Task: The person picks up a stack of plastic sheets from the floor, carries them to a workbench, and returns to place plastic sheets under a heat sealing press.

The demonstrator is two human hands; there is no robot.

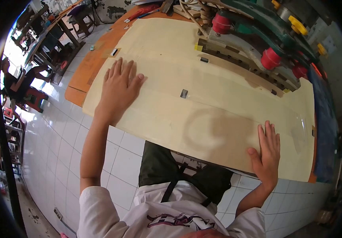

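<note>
A large cream-coloured sheet (159,75) covers most of the orange tabletop (84,75). My left hand (121,87) lies flat on the sheet's left part, fingers spread and holding nothing. On the right front part of the sheet rests my right hand (267,152), palm down with its fingers stretched out, also empty. Between the hands, near the middle, is a small dark piece (184,93). Another dark piece (204,60) sits by the machine's long bar (246,65), and a black-and-white piece (114,52) lies beyond my left fingertips.
A green machine frame with red knobs (271,58) and yellow knobs (298,25) stands over the back right. Blue plastic (325,131) hangs along the right edge. A person (20,81) sits far left near a workbench. Red and wooden items lie at the back.
</note>
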